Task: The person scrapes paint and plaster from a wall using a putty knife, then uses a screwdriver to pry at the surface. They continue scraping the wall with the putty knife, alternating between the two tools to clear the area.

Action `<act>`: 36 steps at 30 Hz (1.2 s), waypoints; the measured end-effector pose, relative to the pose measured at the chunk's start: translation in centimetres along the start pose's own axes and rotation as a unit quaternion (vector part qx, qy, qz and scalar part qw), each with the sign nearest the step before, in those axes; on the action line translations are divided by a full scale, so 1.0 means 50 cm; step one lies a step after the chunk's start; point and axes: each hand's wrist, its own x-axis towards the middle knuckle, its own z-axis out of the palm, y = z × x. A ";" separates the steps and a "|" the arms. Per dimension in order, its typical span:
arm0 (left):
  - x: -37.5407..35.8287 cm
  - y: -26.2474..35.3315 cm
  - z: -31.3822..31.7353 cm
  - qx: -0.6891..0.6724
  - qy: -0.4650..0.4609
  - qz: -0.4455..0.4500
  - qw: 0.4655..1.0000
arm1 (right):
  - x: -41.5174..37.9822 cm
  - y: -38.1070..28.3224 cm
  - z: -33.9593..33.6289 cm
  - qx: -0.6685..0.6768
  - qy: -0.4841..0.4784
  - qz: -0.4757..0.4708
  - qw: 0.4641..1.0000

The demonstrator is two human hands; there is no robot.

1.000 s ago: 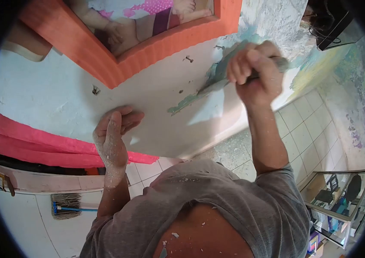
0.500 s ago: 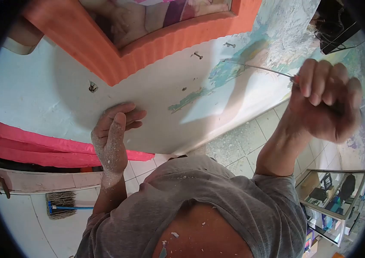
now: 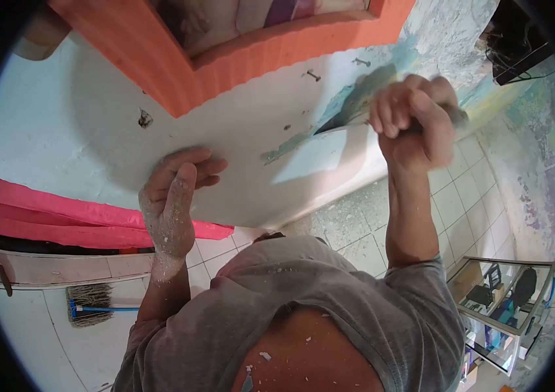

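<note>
My right hand point(image 3: 416, 121) is wrapped round a scraper, smeared by motion. The scraper's thin blade point(image 3: 354, 124), seen nearly edge-on, reaches left to the wall beside a strip of exposed green paint point(image 3: 287, 149). Pale paint covers the wall point(image 3: 244, 124) around it. My left hand point(image 3: 176, 186), dusted white, is held at the wall below the orange frame with its fingers loosely bent and apart, holding nothing.
An orange picture frame point(image 3: 258, 62) hangs above my hands. Two screws point(image 3: 314, 76) stick out of the wall. Pink cloth point(image 3: 81, 212) lies at left, above a broom point(image 3: 89, 306). Debris point(image 3: 346, 219) litters the floor tiles. A glass cabinet point(image 3: 503, 294) stands at lower right.
My right hand has swung left and brought the scraper's blade lower along the peeled strip. My left hand stays almost where it was. The view has shifted slightly.
</note>
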 end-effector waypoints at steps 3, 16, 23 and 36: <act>0.002 -0.001 0.004 -0.006 0.007 -0.007 1.000 | 0.017 -0.074 0.000 0.018 -0.100 -0.130 0.986; 0.002 -0.003 0.006 0.017 0.014 -0.006 1.000 | -0.005 -0.098 -0.006 -0.101 -0.098 -0.128 0.982; -0.004 -0.004 0.003 0.004 0.010 -0.014 1.000 | 0.000 -0.084 -0.025 0.066 -0.104 -0.111 0.986; 0.002 0.002 0.009 0.014 0.018 -0.014 1.000 | -0.050 -0.028 -0.028 -0.037 0.027 -0.034 0.998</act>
